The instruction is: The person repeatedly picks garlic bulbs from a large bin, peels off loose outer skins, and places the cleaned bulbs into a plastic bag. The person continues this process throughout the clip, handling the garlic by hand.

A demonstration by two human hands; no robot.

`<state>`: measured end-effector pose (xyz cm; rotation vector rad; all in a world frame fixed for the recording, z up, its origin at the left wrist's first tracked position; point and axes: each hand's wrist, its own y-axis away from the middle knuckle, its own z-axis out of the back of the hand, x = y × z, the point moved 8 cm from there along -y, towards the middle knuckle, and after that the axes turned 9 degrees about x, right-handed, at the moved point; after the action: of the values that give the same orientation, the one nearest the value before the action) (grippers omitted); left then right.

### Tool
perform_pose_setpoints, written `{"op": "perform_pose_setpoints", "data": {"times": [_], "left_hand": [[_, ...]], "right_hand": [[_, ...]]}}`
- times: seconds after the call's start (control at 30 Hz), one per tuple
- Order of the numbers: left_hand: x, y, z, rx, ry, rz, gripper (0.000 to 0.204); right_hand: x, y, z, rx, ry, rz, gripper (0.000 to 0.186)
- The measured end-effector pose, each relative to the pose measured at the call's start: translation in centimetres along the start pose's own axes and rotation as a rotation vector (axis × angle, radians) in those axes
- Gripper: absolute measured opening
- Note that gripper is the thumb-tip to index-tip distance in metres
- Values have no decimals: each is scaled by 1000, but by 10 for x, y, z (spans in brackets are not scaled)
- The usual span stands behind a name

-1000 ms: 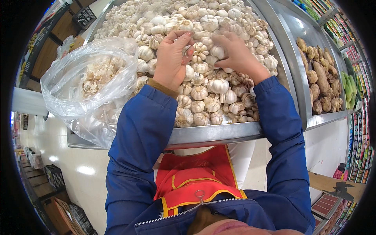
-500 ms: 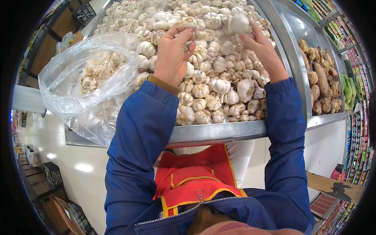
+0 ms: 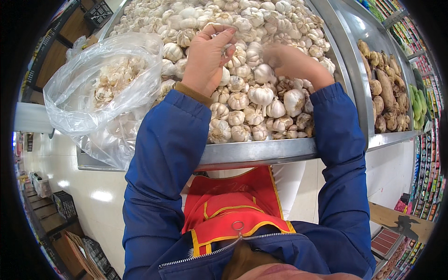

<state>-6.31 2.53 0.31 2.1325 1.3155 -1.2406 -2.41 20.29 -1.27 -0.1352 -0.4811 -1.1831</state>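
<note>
A broad heap of white garlic bulbs [image 3: 260, 95] fills the metal bin in front of me. Over its middle, my left hand [image 3: 207, 58] is closed, thumb against curled fingers; whatever is between them is too small to name. My right hand [image 3: 295, 64] reaches in over the bulbs to the right of it, bent inward. Its fingers are smeared by motion, so I cannot make out whether they hold anything. A clear plastic bag [image 3: 74, 105] lies spread at the bin's left front corner, with dry garlic skins [image 3: 116, 79] inside it.
The bin's metal front rim [image 3: 261, 151] runs between my forearms. Beyond the right side wall, a second tray holds brown root vegetables [image 3: 385, 91], with green vegetables [image 3: 417, 105] further right. Black crates [image 3: 64, 205] and shelves stand at left.
My right hand has moved left and slightly down, its wrist bending inward; a blurred bulb near its fingertips no longer shows there. My left hand has stayed nearly in place, still closed.
</note>
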Motion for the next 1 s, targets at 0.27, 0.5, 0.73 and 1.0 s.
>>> {"op": "perform_pose_setpoints", "data": {"times": [0.27, 0.5, 0.73, 1.0], "left_hand": [[-1, 2, -2, -39, 28, 19, 11], [-4, 3, -2, -50, 30, -15, 13], [-3, 2, -5, 1, 4, -7, 11], [0, 2, -3, -28, -16, 22, 11]], "right_hand": [[-18, 41, 16, 244, 10, -324, 22], [26, 30, 53, -541, 320, 21, 16], [96, 2, -22, -142, 147, 120, 30], [95, -1, -33, -74, 178, 38, 32]]}}
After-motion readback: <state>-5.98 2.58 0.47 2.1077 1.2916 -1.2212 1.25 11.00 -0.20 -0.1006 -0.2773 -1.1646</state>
